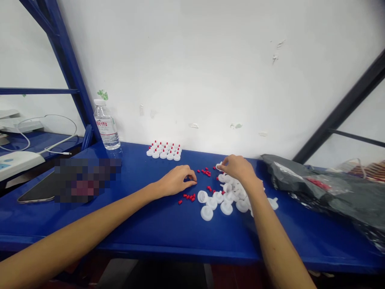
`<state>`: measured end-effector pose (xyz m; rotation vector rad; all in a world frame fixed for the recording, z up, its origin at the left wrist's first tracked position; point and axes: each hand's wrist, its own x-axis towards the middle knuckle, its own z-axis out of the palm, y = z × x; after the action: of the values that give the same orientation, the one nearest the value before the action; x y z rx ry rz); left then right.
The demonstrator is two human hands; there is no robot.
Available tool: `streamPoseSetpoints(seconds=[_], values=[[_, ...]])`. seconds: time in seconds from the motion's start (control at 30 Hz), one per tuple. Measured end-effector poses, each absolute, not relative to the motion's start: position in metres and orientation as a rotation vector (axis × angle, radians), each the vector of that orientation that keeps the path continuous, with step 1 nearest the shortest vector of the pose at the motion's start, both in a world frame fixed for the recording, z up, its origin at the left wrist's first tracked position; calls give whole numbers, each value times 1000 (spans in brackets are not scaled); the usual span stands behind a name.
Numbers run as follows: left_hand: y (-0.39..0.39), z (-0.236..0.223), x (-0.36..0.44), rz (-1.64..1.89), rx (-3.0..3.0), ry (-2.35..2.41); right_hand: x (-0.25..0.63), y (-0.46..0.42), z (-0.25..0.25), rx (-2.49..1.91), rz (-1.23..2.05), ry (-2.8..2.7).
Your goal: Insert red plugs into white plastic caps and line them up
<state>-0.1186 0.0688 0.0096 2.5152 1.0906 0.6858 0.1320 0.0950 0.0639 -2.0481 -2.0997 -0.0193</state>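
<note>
On the blue table (pixel 156 224), my left hand (pixel 177 180) rests with its fingers curled and pinched down among scattered small red plugs (pixel 206 172); what the fingertips hold is too small to make out. My right hand (pixel 237 167) is closed on a white plastic cap (pixel 219 166) at its fingertips, just above a loose pile of white caps (pixel 226 198). More red plugs (pixel 189 197) lie between the two hands. By the wall stands a tidy group of white caps with red plugs fitted (pixel 164 151).
A clear water bottle (pixel 106 125) stands at the back left beside a blue rack post (pixel 72 72). A phone (pixel 39 190) lies at the left. A grey plastic bag (pixel 325 186) covers the right end. White cable and devices sit far left.
</note>
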Motion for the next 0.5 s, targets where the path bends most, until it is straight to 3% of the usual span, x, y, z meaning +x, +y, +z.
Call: streamPoseSetpoints(seconds=[0.23, 0.5], values=[[64, 12, -116, 840, 2482, 1153, 134, 92, 67, -2135, 160, -2133], [65, 12, -114, 989, 2287, 1187, 135, 96, 69, -1867, 280, -2062]])
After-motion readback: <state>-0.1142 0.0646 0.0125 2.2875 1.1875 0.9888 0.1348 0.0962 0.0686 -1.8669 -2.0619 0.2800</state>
